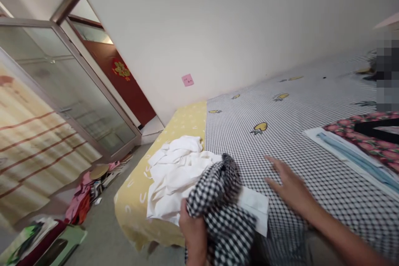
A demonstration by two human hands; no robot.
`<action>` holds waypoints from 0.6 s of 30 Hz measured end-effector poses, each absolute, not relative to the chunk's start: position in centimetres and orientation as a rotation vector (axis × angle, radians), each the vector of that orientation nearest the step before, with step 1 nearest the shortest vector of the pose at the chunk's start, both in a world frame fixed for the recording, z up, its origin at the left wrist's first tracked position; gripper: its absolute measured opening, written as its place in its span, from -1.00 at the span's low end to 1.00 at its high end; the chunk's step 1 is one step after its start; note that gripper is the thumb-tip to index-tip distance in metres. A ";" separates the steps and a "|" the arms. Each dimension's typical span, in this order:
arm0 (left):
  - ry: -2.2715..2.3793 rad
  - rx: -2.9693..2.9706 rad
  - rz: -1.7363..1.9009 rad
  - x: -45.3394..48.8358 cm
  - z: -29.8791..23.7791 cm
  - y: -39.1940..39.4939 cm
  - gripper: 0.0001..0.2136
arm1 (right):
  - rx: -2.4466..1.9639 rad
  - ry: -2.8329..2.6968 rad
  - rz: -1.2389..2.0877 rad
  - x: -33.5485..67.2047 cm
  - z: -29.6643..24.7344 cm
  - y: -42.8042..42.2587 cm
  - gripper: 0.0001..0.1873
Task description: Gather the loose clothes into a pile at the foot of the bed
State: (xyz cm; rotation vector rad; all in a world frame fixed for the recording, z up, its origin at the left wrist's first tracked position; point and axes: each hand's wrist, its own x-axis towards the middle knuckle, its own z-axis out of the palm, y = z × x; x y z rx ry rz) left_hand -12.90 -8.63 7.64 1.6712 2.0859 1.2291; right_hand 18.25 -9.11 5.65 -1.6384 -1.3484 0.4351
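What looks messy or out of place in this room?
Clothes lie strewn on the floor beside the bed. A crumpled white heap sits on the bed, and the left hand grips a bunched checked garment.

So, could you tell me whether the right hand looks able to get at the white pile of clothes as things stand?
Probably yes. The right hand lies open and empty on the checked sheet, while the white pile sits to its left; only the checked garment gripped by the left hand lies between them.

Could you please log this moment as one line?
left hand: grips checked garment | right hand: flat on bed sheet | white clothes beside
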 end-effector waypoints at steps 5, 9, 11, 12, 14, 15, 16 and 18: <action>2.146 1.936 1.141 -13.3 11.8 -2.2 -0.30 | -1.963 -1.451 -0.376 23.6 -0.7 -7.8 -0.52; 2.133 2.025 0.148 -11.1 8.1 -1.9 0.09 | -1.900 -1.512 -0.539 23.4 -2.2 -8.2 -0.53; 2.161 2.085 -0.051 -10.5 6.1 -2.1 0.16 | -1.866 -1.529 -0.560 23.4 -2.1 -8.1 -0.53; 2.186 2.120 -0.064 -10.6 5.5 -2.1 0.15 | -1.852 -1.530 -0.566 23.5 -2.1 -8.1 -0.53; 2.210 2.179 0.002 -11.3 5.3 -1.4 -0.01 | -1.843 -1.515 -0.564 23.7 -2.2 -8.0 -0.53; 2.225 2.211 0.050 -11.9 5.7 -0.9 -0.15 | -1.846 -1.505 -0.556 23.8 -2.3 -7.9 -0.53; 2.250 2.243 0.099 -12.6 6.1 -0.2 -0.31 | -1.853 -1.497 -0.545 23.8 -2.4 -7.9 -0.53; 2.319 2.296 0.184 -13.9 7.4 1.1 -0.57 | -1.866 -1.495 -0.521 23.7 -2.6 -7.9 -0.52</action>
